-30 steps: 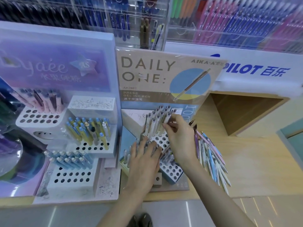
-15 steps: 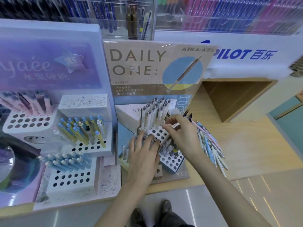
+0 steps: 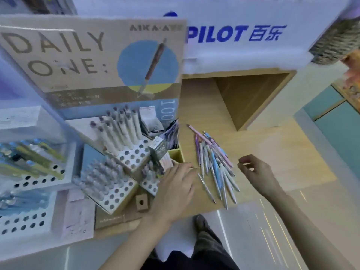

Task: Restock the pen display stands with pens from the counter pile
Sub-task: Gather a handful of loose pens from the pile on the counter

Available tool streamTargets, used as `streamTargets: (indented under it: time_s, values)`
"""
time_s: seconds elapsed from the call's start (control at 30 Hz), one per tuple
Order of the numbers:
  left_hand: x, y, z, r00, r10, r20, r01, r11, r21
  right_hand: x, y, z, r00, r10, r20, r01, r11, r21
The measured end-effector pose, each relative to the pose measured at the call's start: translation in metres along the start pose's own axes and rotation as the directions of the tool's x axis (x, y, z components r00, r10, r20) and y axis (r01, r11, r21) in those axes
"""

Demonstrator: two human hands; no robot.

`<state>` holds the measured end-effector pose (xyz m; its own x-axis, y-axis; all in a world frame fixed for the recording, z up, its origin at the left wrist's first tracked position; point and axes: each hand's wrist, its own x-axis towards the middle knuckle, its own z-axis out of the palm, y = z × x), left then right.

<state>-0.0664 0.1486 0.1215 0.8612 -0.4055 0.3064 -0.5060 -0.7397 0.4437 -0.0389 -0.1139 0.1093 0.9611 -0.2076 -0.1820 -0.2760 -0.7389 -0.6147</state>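
Note:
A pile of pastel pens [image 3: 214, 164] lies fanned on the wooden counter [image 3: 272, 152]. Left of it stands the brown "DAILY ONE" display stand [image 3: 128, 152], its upper perforated block filled with white pens [image 3: 118, 129] and a lower block holding grey pens [image 3: 101, 176]. My left hand [image 3: 175, 188] rests flat with straight fingers at the stand's right edge, just left of the pile. My right hand [image 3: 257, 174] hovers over the counter right of the pile, fingers loosely curled, holding nothing.
A white perforated stand with blue and yellow pens [image 3: 33, 166] sits at the far left. A small yellow box [image 3: 176, 154] stands beside the brown stand. Behind the pile is an open wooden niche [image 3: 251, 96] under a Pilot sign [image 3: 233, 34].
My right hand left the white pens in the stand and swung right, past the counter pile. My left hand slid right off the lower block. The view turned to the right.

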Motion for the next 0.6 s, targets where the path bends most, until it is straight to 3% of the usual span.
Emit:
streamTargets:
  time_s: [0.07,0.13,0.23,0.3,0.37,0.5,0.6]
  values:
    - [0.01,0.011,0.035,0.992,-0.04,0.116,0.044,0.999,-0.03,0.015,0.022,0.006,0.994,0.031,0.108,-0.029,0.999,-0.021]
    - [0.014,0.018,0.072,0.953,-0.201,0.226,0.218,0.975,-0.052,0.029,0.04,0.012,0.978,0.07,0.197,-0.059,0.996,-0.062]
    - [0.021,0.024,0.12,0.737,-0.612,0.288,0.628,0.777,0.045,0.043,0.058,0.022,0.954,0.141,0.265,-0.096,0.98,-0.175]
    - [0.025,0.028,0.143,0.589,-0.761,0.274,0.771,0.63,0.092,0.041,0.064,0.034,0.939,0.185,0.29,-0.099,0.953,-0.287]
    - [0.027,0.035,0.158,0.489,-0.833,0.257,0.851,0.521,0.068,0.031,0.068,0.049,0.934,0.183,0.307,-0.067,0.933,-0.353]
    - [0.029,0.047,0.164,0.376,-0.907,0.189,0.916,0.394,0.071,0.02,0.07,0.061,0.951,0.174,0.256,-0.076,0.934,-0.35]
    - [0.029,0.049,0.158,0.312,-0.936,0.161,0.944,0.287,-0.161,0.022,0.075,0.059,0.971,0.035,0.235,0.021,0.973,-0.23]
